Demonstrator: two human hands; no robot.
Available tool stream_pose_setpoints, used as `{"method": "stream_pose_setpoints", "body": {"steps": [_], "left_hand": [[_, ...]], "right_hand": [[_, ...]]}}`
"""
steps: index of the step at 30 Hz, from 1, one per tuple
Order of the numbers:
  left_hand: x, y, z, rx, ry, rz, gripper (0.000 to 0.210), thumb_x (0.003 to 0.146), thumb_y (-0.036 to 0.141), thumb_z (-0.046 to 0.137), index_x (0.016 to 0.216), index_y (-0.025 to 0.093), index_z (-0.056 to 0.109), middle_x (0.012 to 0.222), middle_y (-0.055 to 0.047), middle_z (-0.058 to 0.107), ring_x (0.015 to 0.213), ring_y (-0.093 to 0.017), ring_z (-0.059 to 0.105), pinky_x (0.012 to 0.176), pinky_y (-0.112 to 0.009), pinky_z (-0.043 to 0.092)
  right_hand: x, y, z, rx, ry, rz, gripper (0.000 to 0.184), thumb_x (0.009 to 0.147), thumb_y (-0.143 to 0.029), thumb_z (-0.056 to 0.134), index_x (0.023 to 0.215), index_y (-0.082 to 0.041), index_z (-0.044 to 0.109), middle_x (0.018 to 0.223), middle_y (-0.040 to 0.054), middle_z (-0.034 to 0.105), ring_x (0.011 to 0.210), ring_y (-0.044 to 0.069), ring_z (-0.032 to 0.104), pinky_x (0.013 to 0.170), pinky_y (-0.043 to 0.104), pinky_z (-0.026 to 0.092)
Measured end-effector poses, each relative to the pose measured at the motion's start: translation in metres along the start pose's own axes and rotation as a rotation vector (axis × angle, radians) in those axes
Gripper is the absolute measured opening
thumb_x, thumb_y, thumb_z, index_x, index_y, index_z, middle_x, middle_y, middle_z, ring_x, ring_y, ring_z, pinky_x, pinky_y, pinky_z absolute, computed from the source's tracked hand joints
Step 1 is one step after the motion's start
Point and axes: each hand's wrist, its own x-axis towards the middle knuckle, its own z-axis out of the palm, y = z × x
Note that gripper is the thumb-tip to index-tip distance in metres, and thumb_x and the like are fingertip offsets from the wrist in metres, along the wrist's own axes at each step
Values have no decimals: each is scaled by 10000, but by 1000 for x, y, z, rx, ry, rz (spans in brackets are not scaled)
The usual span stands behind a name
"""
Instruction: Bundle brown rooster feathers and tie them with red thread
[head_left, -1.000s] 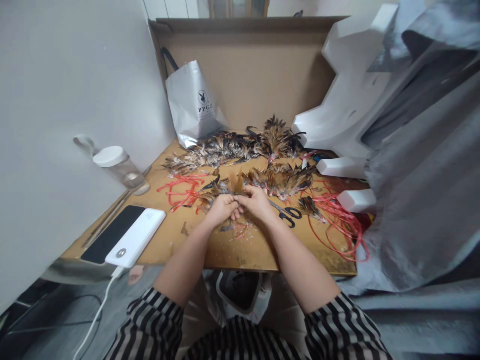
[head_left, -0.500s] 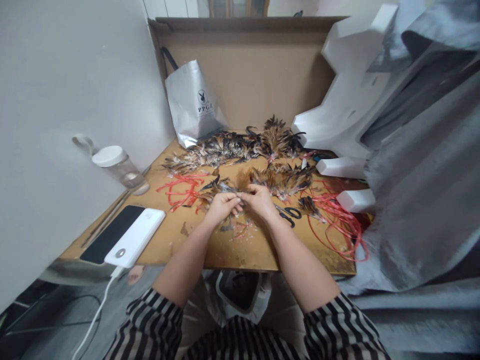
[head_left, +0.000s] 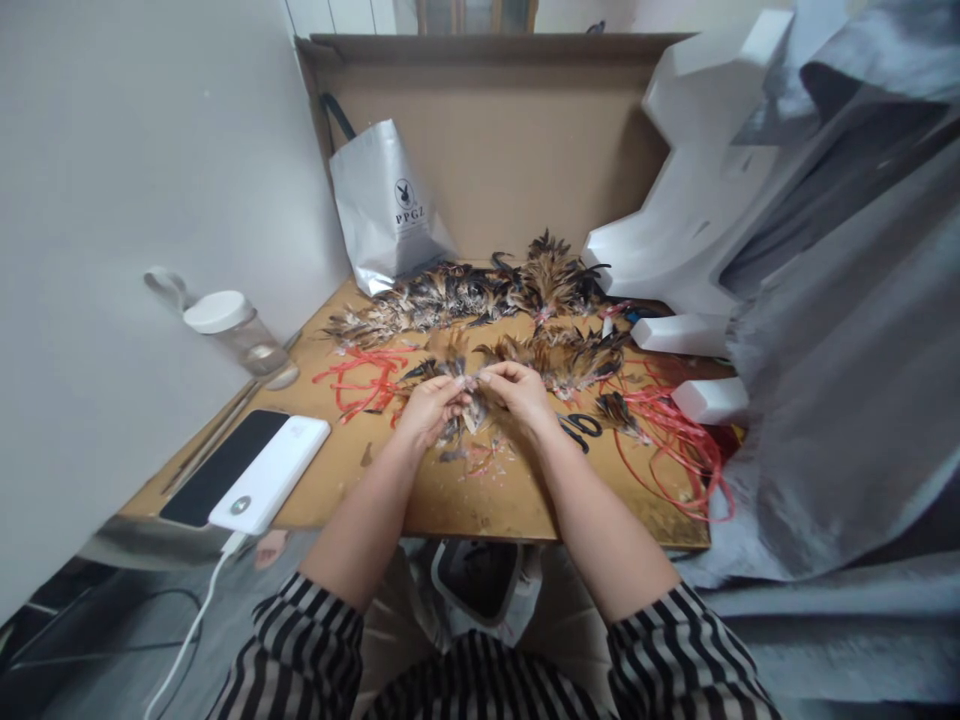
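The left hand seems to pinch a brown feather tuft fanning toward twelve o'clock; whether the right hand grips anything, I cannot tell. A slackened pinch could scatter feathers; the scissors, at its four o'clock, could be knocked by a dropping wrist.

Counter: yellow-brown. Feathers across its middle: mottled brown, tan, black. Strands by right edge: pinkish red. Near front left corner: white power bank, black phone. Back left corner: silver bag, black print. Sleeves: black-and-grey stripes.
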Motion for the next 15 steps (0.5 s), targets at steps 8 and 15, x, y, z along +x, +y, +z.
{"method": "stream_pose_setpoints", "body": {"steps": [8,15], "left_hand": [[1,1,0,-58,75,18,293,576,303,734,769,99,650,597,-16,573,512,-48,490,423,-121,343],[3,4,-2,-138,70,37,270,599,271,723,797,107,640,578,6,551,485,-34,471,391,-111,314]], "right_hand": [[0,11,2,-173,-149,10,298,600,-412,670,696,-130,662,654,34,644,545,101,520,572,235,399],[1,9,-6,-269,-187,2,279,602,-388,663,674,-119,645,585,7,603,506,85,474,540,226,367]]}}
